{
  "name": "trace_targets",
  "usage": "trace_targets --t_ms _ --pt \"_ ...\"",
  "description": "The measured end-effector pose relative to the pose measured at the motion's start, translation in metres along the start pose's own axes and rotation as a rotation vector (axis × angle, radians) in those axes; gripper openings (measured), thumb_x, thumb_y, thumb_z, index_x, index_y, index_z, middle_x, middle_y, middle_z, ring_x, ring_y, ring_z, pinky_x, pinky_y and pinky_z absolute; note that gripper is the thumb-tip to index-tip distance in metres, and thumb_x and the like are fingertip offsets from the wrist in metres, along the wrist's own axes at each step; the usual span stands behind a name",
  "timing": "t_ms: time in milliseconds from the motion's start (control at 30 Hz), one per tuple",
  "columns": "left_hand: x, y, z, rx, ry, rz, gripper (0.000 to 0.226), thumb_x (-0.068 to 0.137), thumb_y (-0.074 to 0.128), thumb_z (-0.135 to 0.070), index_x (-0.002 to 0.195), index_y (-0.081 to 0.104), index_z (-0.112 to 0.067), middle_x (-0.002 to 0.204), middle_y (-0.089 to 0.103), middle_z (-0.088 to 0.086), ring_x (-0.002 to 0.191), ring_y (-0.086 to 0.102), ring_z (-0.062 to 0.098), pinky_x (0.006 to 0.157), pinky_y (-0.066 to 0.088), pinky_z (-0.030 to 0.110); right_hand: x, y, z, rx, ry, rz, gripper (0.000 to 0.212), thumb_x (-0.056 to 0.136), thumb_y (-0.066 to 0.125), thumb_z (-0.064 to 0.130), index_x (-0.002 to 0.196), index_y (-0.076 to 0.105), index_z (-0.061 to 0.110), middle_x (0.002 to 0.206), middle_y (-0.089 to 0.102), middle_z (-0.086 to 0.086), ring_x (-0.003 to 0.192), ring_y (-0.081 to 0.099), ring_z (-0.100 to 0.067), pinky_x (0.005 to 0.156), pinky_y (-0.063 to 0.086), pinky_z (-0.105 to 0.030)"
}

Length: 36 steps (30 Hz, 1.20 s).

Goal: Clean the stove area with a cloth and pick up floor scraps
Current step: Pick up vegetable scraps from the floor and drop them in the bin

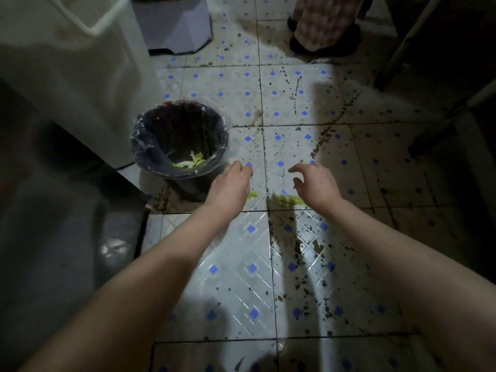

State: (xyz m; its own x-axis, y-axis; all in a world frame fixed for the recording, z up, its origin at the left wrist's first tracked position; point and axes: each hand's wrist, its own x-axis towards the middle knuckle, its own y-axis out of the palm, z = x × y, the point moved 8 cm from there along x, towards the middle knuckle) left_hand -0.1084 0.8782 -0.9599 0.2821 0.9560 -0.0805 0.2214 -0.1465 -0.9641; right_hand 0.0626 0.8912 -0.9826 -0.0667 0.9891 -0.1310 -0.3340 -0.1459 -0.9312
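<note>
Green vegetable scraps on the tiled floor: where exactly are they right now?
In the head view, the green vegetable scraps lie on the white tiled floor between the left hand and right hand, just right of the black plastic-lined bin.

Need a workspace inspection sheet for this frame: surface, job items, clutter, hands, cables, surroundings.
Surface: tiled floor, white with blue diamonds, heavily speckled with dark stains.
Job's things: green scraps lie on the floor between the hands; no cloth seen.
Clutter: lined dark bin left of the hands, green scraps inside.
Hands: left hand beside the bin rim, fingers curled, contents not visible; right hand open, empty, above the scraps.
Cables: nothing seen.
Surroundings: white appliance at left; another person's slippered feet at top; dark furniture at right.
</note>
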Motion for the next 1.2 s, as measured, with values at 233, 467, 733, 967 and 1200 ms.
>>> trace_targets --t_ms 233,467,733,967,1200 --pt "-0.004 0.068 0.024 0.035 -0.065 0.120 0.025 0.093 0.047 -0.006 0.117 0.053 -0.011 0.115 0.052 0.011 0.106 0.052 0.031 0.081 0.044 0.039 -0.015 0.059 -0.033 0.023 0.077 0.099 0.034 0.089 0.054 0.006 0.119 0.061 0.020 0.109 0.063 -0.015 0.102 0.056 -0.032 0.082 0.048 -0.040" --pt "0.010 0.114 0.042 0.112 -0.022 0.117 0.030 0.093 0.048 -0.006 0.122 0.048 -0.015 0.120 0.052 0.008 0.105 0.054 0.026 0.084 0.044 0.035 -0.005 0.101 -0.044 0.054 0.066 0.134 0.035 0.082 0.049 -0.001 0.106 0.065 0.019 0.100 0.065 -0.012 0.095 0.057 -0.031 0.079 0.050 -0.044" --pt "0.028 0.139 0.052 0.087 -0.044 0.128 0.047 0.089 0.049 0.003 0.132 0.042 -0.015 0.131 0.050 0.008 0.115 0.052 0.028 0.092 0.041 0.038 0.012 0.123 -0.040 0.002 -0.022 0.110 0.033 0.079 0.058 -0.003 0.106 0.062 0.015 0.106 0.065 -0.005 0.097 0.056 -0.028 0.087 0.046 -0.041" --pt "0.027 0.147 0.054 0.050 -0.100 0.155 0.045 0.087 0.047 0.008 0.127 0.042 -0.012 0.118 0.051 0.013 0.106 0.050 0.031 0.084 0.041 0.037 0.011 0.127 -0.043 -0.036 0.000 0.081 0.032 0.082 0.052 -0.006 0.105 0.066 0.011 0.098 0.063 -0.008 0.091 0.051 -0.027 0.080 0.038 -0.035" --pt "0.028 0.148 0.047 0.045 -0.091 0.130 0.034 0.084 0.048 0.011 0.110 0.047 -0.011 0.116 0.050 0.011 0.106 0.049 0.030 0.086 0.037 0.036 -0.001 0.131 -0.044 0.043 0.020 0.122 0.037 0.073 0.062 -0.007 0.107 0.065 0.009 0.103 0.059 -0.007 0.095 0.049 -0.027 0.073 0.047 -0.042"
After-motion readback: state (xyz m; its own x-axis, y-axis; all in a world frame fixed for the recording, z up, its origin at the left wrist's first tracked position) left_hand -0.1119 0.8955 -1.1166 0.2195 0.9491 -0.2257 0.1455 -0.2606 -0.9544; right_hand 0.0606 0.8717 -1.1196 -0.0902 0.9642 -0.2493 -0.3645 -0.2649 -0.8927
